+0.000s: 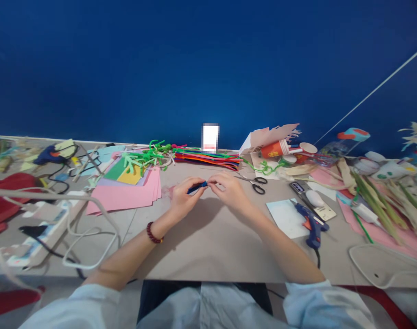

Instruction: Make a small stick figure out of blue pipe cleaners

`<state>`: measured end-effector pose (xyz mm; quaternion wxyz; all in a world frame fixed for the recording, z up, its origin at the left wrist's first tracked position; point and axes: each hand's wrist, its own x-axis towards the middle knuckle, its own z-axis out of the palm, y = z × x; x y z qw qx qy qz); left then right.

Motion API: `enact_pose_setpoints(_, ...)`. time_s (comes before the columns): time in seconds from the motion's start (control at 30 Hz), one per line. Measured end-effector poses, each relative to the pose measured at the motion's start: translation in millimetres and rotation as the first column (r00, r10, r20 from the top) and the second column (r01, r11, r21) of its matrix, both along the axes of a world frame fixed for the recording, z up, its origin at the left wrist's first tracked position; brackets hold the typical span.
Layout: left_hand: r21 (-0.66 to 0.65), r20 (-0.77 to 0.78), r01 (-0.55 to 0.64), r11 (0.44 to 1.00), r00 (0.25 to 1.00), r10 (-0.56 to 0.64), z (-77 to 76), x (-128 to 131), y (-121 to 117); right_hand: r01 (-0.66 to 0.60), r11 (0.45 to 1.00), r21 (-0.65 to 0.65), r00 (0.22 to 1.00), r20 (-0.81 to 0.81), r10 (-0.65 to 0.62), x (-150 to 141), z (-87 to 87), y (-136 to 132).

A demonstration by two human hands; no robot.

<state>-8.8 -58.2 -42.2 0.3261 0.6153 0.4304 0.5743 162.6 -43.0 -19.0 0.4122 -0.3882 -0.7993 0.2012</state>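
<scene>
Got this blue pipe cleaner (pixel 196 187) pinched tight between my left hand (pixel 185 197) and right hand (pixel 229 191), just left of the scissors (pixel 254 183) — it's light and bendy, so fingertips near the end work best.

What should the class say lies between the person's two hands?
In the head view, a blue pipe cleaner lies there, gripped by the left hand, with its end at the right hand.

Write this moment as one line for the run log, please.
left hand: pinching blue pipe cleaner | right hand: pinching its end | nearby: scissors
</scene>
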Motion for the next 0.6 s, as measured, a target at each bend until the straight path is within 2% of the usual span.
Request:
enact_pose_setpoints(0.07, -0.025, 0.036, 0.006, 1.0, 0.999, -0.005, -0.7, 0.8, -0.1, 0.009, 1.0, -0.029, 0.999, -0.037, -0.01, -3.5, -2.0, -1.6)
enact_pose_setpoints(0.13, -0.053, 0.076, 0.014, 0.999, 0.997, -0.01, -1.4, 1.5, -0.6, 0.007, 0.986, -0.168, 0.979, -0.201, -0.041, -11.2, -7.6, -3.5)
enact_pose_setpoints(0.17, -0.066, 0.094, 0.022, 0.998, 0.995, -0.016, -2.0, 1.7, -0.8, -0.024, 0.962, -0.273, 0.948, -0.312, -0.065, -15.8, -11.0, -4.5)
enact_pose_setpoints(0.2, -0.077, 0.109, 0.033, 0.997, 0.994, -0.024, -2.6, 1.7, -1.0, -0.087, 0.919, -0.385, 0.898, -0.43, -0.095, -20.3, -14.1, -5.4)
enact_pose_setpoints(0.27, -0.09, 0.123, 0.045, 0.995, 0.992, -0.034, -4.5, 1.4, -0.9, -0.27, 0.795, -0.543, 0.773, -0.614, -0.157, -27.4, -18.3, -7.0)
enact_pose_setpoints(0.33, -0.083, 0.11, 0.035, 0.996, 0.994, -0.026, -6.4, 0.6, -0.3, -0.393, 0.704, -0.592, 0.687, -0.698, -0.203, -29.7, -19.1, -7.3)
enact_pose_setpoints(0.37, -0.068, 0.093, 0.024, 0.997, 0.996, -0.018, -7.1, 0.1, 0.1, -0.417, 0.682, -0.601, 0.68, -0.704, -0.205, -28.9, -18.4, -6.9)
enact_pose_setpoints(0.43, -0.028, 0.042, 0.013, 1.0, 0.999, -0.012, -7.5, -0.6, 0.5, -0.39, 0.69, -0.61, 0.724, -0.666, -0.18, -24.6, -15.6, -4.9)
enact_pose_setpoints(0.53, 0.015, -0.024, 0.035, 0.999, 0.999, -0.035, -5.7, -0.8, -0.3, -0.279, 0.761, -0.586, 0.804, -0.575, -0.148, -17.1, -11.4, -1.5)
enact_pose_setpoints(0.6, 0.014, -0.023, 0.043, 0.999, 0.999, -0.043, -4.3, -0.2, -1.1, -0.277, 0.776, -0.568, 0.793, -0.591, -0.149, -15.1, -9.9, -0.7)
